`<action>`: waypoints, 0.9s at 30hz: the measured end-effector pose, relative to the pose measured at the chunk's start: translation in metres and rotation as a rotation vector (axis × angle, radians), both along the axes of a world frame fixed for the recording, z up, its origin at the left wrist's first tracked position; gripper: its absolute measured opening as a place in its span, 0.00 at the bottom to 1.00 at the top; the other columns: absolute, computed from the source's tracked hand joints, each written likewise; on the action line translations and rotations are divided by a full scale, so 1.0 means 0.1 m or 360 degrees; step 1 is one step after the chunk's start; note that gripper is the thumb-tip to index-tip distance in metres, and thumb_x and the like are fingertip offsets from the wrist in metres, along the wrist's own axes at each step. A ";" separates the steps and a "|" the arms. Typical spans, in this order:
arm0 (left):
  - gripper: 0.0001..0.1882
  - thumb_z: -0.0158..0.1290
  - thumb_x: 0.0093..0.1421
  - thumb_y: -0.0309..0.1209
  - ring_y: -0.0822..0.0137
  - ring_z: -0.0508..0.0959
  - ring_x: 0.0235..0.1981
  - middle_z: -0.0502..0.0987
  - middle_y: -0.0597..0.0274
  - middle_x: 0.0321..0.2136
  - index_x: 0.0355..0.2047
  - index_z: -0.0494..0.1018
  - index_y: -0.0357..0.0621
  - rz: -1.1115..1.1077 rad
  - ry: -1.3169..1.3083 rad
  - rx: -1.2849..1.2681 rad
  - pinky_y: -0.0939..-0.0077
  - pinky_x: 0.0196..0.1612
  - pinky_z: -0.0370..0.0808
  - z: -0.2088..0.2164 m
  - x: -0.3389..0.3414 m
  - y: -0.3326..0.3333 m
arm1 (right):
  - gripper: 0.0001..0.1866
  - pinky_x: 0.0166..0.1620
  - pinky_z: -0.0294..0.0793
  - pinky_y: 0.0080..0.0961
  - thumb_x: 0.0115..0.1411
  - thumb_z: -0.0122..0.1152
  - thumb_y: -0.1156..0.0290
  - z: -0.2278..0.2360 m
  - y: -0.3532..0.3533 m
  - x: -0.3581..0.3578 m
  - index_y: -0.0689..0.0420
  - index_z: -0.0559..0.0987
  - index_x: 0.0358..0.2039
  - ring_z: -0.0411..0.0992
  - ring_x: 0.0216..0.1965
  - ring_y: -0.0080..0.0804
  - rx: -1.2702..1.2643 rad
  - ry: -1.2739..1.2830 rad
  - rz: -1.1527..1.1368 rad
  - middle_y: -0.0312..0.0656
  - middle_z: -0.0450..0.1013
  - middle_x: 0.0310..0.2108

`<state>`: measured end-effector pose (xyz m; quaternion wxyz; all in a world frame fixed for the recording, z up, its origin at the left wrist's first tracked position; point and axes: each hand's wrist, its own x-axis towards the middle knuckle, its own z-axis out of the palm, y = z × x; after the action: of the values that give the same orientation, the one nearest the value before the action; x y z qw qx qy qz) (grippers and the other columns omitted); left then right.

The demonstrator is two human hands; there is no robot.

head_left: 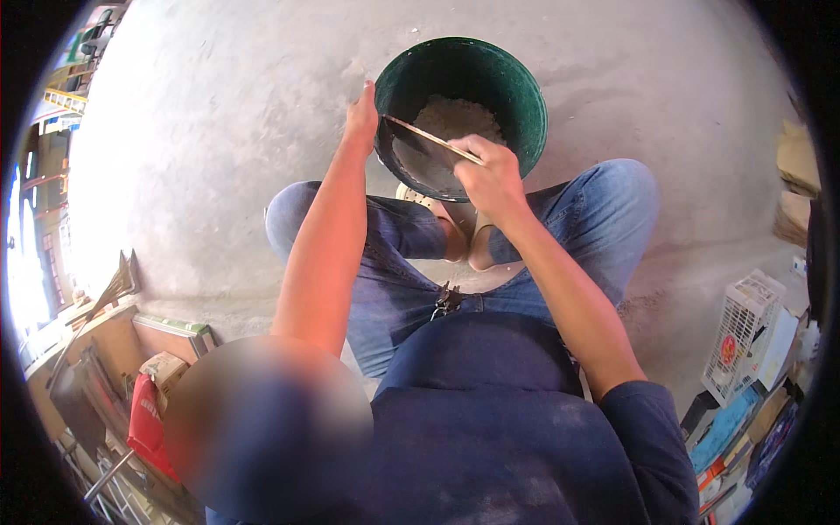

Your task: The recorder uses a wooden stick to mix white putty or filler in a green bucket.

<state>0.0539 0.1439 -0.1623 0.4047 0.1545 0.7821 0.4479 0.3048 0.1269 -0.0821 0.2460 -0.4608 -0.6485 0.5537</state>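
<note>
A round, dark green bucket [525,105] stands on the floor just beyond my feet, with grey, powdery or paste-like material [459,118] in its bottom. At the bucket's left rim, my left hand [360,118] grips the edge, thumb up, its other fingers mostly hidden. My right hand [492,175] is closed around the near end of a thin, flat tool with a pale, straight edge [429,136]. That tool slants across the bucket's opening toward the left rim. Its dark underside blends into the shadow, so its exact kind is unclear.
My bent legs in jeans [604,206] flank the bucket's near side on a grey concrete floor [227,114]. Boards and a red bag [149,424] crowd the lower left. A white plastic crate [744,337] stands among clutter at right, below brown packages [796,157].
</note>
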 end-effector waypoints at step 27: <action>0.28 0.39 0.67 0.51 0.59 0.77 0.42 0.76 0.52 0.43 0.50 0.72 0.39 0.0191 -0.0477 0.0076 0.63 0.45 0.74 -0.09 -0.21 -0.06 | 0.20 0.31 0.73 0.28 0.51 0.51 0.76 0.25 -0.23 0.09 0.57 0.79 0.45 0.74 0.28 0.29 -0.0372 0.0136 -0.0029 0.45 0.76 0.28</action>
<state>0.0328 0.1379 -0.1716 0.4856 0.0484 0.7099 0.5078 0.3136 0.1039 -0.0574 0.2231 -0.4683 -0.5642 0.6424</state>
